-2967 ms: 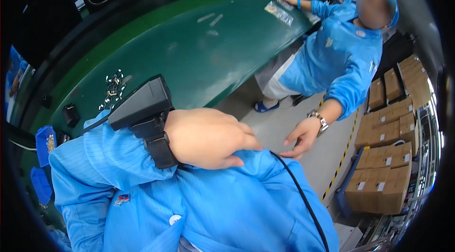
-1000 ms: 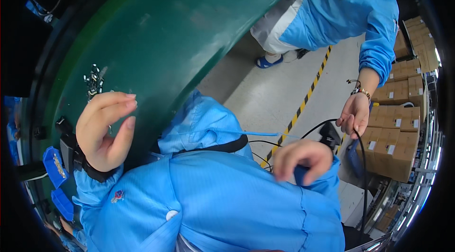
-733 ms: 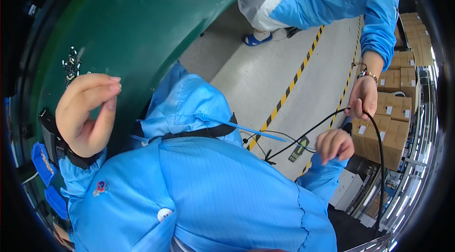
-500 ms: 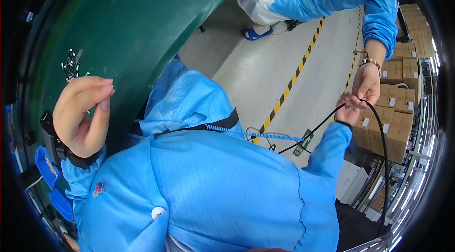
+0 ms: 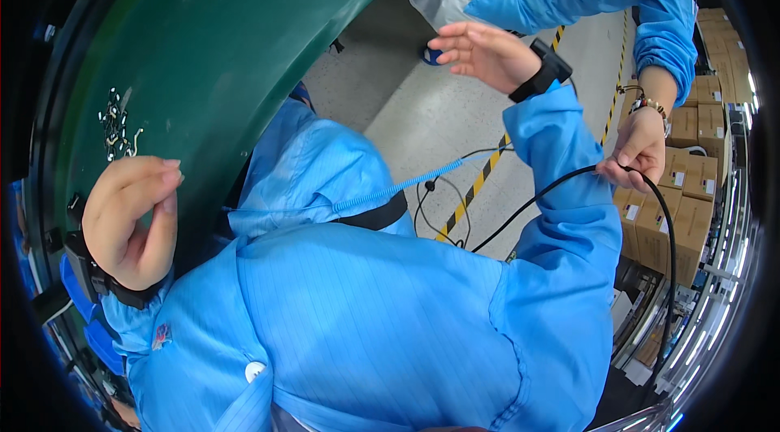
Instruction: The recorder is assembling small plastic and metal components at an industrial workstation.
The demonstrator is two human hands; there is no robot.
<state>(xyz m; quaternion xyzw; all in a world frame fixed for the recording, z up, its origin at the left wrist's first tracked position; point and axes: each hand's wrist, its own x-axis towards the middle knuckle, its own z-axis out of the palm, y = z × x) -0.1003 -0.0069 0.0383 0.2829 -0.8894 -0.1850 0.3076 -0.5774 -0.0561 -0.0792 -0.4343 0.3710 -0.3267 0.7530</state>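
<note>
My left hand (image 5: 134, 217) hovers by the near left side of the green table, a black strap at its wrist. Its thumb and fingers are closed in a pinch; what they hold, if anything, is too small to make out. Just beyond it on the tabletop lies a small pile of black and silver parts (image 5: 118, 127). My right hand (image 5: 487, 57) is raised over the aisle with its fingers stretched out and nothing in them. It wears a black wrist device (image 5: 543, 71). Below that hand, a coiled blue cord (image 5: 398, 191) runs across in front of my blue smock.
At the right, a co-worker's hand (image 5: 638, 148) holds a black cable (image 5: 668, 245). The green table (image 5: 219, 34) fills the upper left. Stacked cardboard boxes (image 5: 678, 225) stand at the far right. Blue bins (image 5: 101, 343) sit at lower left; striped tape (image 5: 475, 196) marks the floor.
My right hand has left the black cable beside the co-worker's hand and moved up and left, its fingers now stretched out. My left hand stays pinched, slightly lower.
</note>
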